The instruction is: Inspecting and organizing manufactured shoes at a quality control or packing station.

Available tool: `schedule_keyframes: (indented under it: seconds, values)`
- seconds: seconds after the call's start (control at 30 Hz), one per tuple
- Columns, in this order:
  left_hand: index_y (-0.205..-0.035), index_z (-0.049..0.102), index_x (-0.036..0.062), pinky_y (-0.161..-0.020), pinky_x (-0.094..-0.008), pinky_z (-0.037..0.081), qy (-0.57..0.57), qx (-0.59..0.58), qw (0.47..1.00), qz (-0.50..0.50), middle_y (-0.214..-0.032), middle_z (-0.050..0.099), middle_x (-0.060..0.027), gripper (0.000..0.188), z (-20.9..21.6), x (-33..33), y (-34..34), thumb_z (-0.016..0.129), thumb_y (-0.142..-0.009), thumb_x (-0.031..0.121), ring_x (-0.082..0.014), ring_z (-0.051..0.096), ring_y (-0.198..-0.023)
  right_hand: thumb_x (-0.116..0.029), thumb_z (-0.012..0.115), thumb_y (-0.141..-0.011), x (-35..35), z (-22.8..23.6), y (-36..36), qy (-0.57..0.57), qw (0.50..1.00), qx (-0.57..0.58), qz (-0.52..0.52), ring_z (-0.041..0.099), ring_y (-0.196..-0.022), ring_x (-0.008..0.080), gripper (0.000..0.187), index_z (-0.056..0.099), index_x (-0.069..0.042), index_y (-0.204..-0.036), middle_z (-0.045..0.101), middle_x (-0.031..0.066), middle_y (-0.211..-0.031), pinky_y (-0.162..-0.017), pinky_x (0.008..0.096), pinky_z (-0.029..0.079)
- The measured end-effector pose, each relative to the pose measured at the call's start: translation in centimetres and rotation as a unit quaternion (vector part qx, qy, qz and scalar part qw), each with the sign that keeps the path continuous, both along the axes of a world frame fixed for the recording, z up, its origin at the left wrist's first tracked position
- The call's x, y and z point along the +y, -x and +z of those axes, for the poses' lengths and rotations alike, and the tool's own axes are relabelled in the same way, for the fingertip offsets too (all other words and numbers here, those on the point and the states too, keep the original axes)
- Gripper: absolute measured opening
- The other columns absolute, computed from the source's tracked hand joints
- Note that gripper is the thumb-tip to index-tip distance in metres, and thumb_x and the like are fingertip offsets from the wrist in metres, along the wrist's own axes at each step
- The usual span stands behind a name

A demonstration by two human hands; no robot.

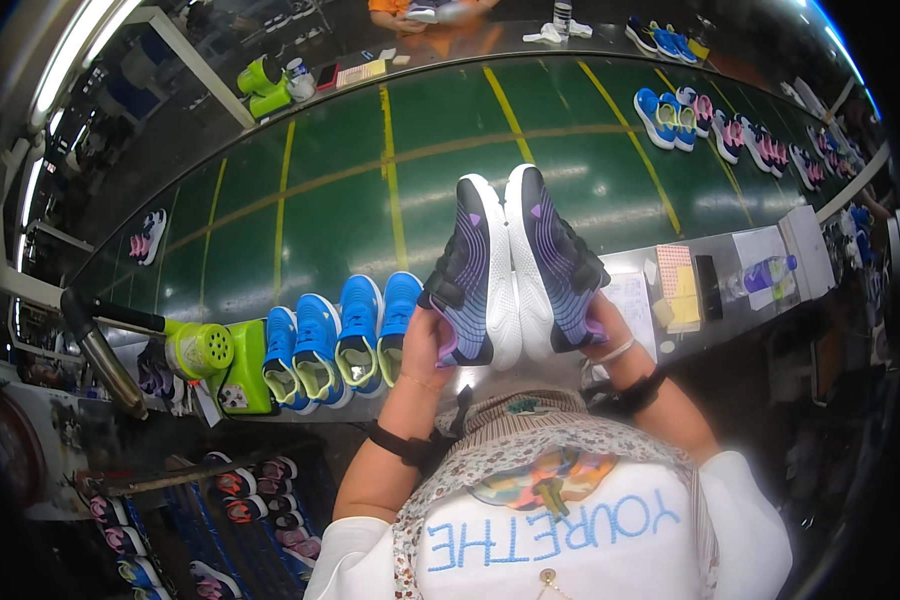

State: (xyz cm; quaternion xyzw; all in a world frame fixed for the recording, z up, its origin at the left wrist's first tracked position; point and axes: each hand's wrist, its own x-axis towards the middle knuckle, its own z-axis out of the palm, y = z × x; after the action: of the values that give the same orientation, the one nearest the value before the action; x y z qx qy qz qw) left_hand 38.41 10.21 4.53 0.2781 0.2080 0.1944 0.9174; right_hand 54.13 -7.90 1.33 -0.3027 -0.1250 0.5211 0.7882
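Two black sneakers with purple and blue wavy lines are held side by side, toes pointing away from me and white soles turned toward each other. My left hand (pixel 426 345) grips the left sneaker (pixel 462 262) at its heel end, and my right hand (pixel 610 325) grips the right sneaker (pixel 558 255) the same way. Fingers of both hands are partly hidden by the shoes. The soles touch or nearly touch along the middle. Just left of my left hand, several blue sneakers (pixel 317 340) with light green linings stand in a row on the metal ledge.
Beyond the ledge runs a green conveyor belt (pixel 340 190) with yellow lines. Blue and pink sneakers (pixel 660 120) ride on its right part. A lime-green machine (pixel 235 360) stands at left. Papers (pixel 682 295), a black phone-like object (pixel 708 287) and a plastic bottle (pixel 765 275) lie at right. Another person (pixel 425 14) works opposite.
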Motion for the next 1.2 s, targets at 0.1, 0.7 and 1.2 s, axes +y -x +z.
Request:
schedule_keyframes:
  seconds: [0.1,0.7,1.2]
  values:
    - [-0.119,0.044,0.0039,-0.093,-0.0348,0.037,0.012,-0.031,0.999,-0.010,-0.117,0.051,-0.0094,0.037,-0.3,0.3,0.3,0.034,-0.087,0.017,-0.0227,0.049,-0.107,-0.023,0.042,-0.089,0.1,1.0,0.4,0.089,0.967,-0.238,-0.025,0.049,-0.105,0.0170,0.039,0.037,-0.005,-0.124,0.048,0.0078,-0.118,-0.091,0.0291,0.038]
    - [-0.125,0.035,0.0050,-0.094,-0.0340,0.037,0.030,-0.087,0.996,0.003,-0.123,0.045,-0.0092,0.045,-0.2,-0.5,1.0,0.046,-0.085,0.022,-0.0213,0.046,-0.110,-0.018,0.054,-0.082,0.5,4.9,1.3,0.040,0.996,-0.044,-0.059,0.043,-0.107,0.0140,0.056,0.029,-0.006,-0.130,0.044,0.0037,-0.118,-0.091,0.0271,0.036]
    - [-0.116,0.045,-0.0012,-0.096,-0.0372,0.034,0.114,-0.263,0.951,0.115,-0.114,0.052,-0.0127,0.047,-6.9,4.6,18.1,0.051,-0.071,0.006,-0.0259,0.049,-0.105,-0.001,0.037,-0.079,1.8,-14.1,2.5,0.401,0.851,-0.337,0.033,0.051,-0.102,0.0247,0.053,0.026,-0.004,-0.131,0.046,0.0173,-0.117,-0.088,0.0289,0.039]
